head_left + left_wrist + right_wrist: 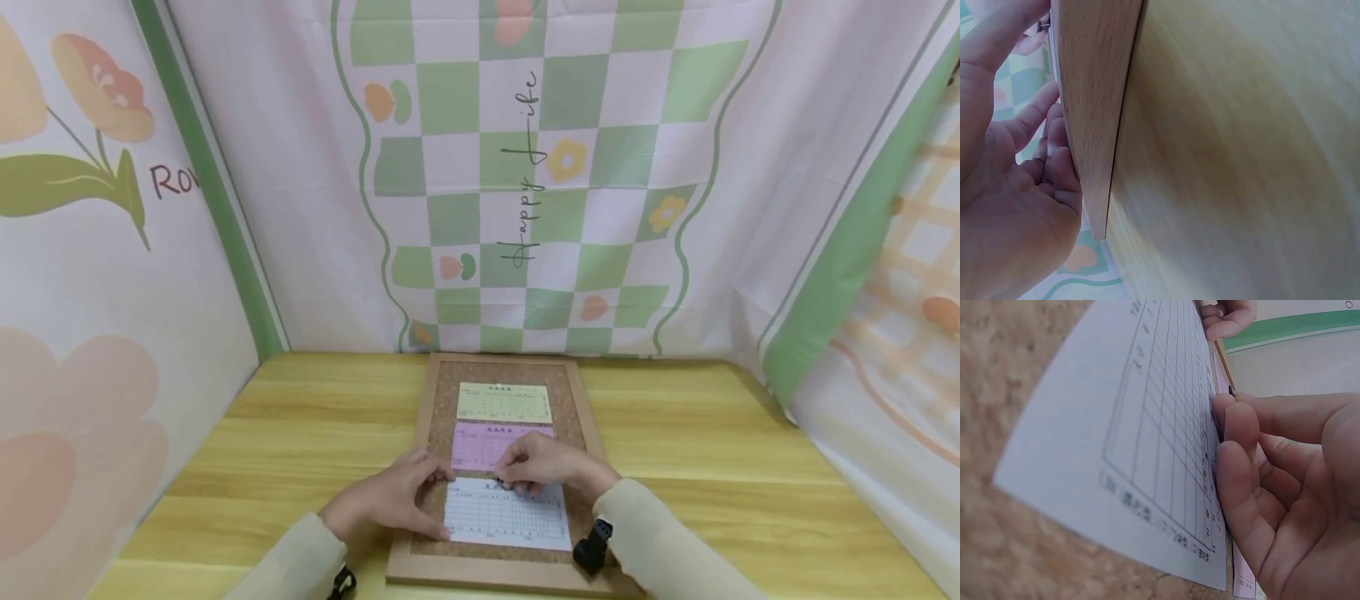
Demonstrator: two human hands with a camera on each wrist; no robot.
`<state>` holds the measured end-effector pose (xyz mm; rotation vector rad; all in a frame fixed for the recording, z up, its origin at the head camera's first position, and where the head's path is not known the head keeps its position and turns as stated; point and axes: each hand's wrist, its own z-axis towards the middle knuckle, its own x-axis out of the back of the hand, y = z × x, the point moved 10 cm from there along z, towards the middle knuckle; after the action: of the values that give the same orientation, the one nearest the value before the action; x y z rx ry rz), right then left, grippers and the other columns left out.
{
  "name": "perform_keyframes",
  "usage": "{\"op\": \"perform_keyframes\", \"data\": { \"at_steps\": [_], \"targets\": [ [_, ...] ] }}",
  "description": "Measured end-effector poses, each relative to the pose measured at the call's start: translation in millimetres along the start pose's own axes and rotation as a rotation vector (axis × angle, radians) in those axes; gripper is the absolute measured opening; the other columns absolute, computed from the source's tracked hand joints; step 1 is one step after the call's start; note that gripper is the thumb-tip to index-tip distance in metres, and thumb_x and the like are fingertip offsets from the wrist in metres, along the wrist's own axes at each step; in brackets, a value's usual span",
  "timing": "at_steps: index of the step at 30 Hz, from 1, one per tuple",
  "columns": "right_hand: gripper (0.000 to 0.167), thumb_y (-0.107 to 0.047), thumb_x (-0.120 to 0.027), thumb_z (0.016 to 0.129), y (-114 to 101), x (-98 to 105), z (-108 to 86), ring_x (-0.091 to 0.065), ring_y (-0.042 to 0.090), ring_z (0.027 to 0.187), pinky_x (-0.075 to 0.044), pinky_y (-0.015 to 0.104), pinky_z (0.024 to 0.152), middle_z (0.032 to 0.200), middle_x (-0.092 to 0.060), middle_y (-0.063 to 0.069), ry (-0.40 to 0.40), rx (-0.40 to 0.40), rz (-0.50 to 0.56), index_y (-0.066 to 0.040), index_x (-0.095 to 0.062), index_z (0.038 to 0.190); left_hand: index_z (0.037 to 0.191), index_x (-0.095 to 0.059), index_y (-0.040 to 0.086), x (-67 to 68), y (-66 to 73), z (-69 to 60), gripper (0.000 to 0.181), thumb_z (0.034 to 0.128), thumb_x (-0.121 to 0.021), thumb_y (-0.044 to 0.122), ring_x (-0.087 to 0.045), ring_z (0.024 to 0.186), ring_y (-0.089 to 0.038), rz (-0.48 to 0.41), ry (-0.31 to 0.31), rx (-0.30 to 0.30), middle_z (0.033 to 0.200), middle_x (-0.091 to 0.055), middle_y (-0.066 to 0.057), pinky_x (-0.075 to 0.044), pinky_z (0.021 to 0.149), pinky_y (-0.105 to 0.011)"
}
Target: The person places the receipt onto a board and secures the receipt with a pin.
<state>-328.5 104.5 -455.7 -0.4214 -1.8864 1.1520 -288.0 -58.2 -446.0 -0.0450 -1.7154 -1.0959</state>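
A white printed form (506, 517) lies on the framed corkboard (573, 417), below a pink form (472, 446) and a yellow form (502, 402). My left hand (397, 493) spans the white form's left side, thumb near its lower corner and index finger near its upper corner. In the left wrist view, the other fingers (1063, 165) bend against the board's wooden edge. At the white form's top edge, my right hand (540, 462) pinches a small dark pushpin (1232, 392), mostly hidden by the fingertips. The form's near corner lifts off the cork in the right wrist view.
The corkboard lies on a yellow wood-grain table (322, 417). Behind it hangs a curtain (510, 167) with green checks, and printed cloth (90, 275) covers the left side. Black straps with a small device (592, 546) sit at the wrists.
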Motion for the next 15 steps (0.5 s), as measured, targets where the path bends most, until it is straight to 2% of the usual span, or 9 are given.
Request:
{"op": "perform_keyframes", "data": {
  "at_steps": [6,15],
  "targets": [
    [0.013,-0.016,-0.070,0.095,-0.9,-0.2,-0.7,-0.060,0.013,0.063,-0.052,0.030,0.058,0.075,-0.066,0.004,0.006,-0.001,-0.012,-0.004,-0.073,0.093,0.126,-0.057,0.013,0.3,2.3,0.1,0.067,0.0751,-0.087,0.044,-0.044,0.108,-0.016,-0.003,-0.001,-0.021,0.116,-0.048,0.002,-0.040,0.095,-0.034],
    [0.013,-0.015,-0.070,0.095,-4.1,-0.8,-1.3,-0.059,0.012,0.062,-0.051,0.028,0.057,0.074,-0.066,0.003,0.015,0.005,-0.028,-0.004,-0.073,0.090,0.126,-0.057,0.017,-1.0,-1.6,0.6,0.066,0.0745,-0.088,0.045,-0.044,0.107,-0.014,-0.007,-0.002,-0.008,0.115,-0.047,0.004,-0.040,0.095,-0.033]
  ]
}}
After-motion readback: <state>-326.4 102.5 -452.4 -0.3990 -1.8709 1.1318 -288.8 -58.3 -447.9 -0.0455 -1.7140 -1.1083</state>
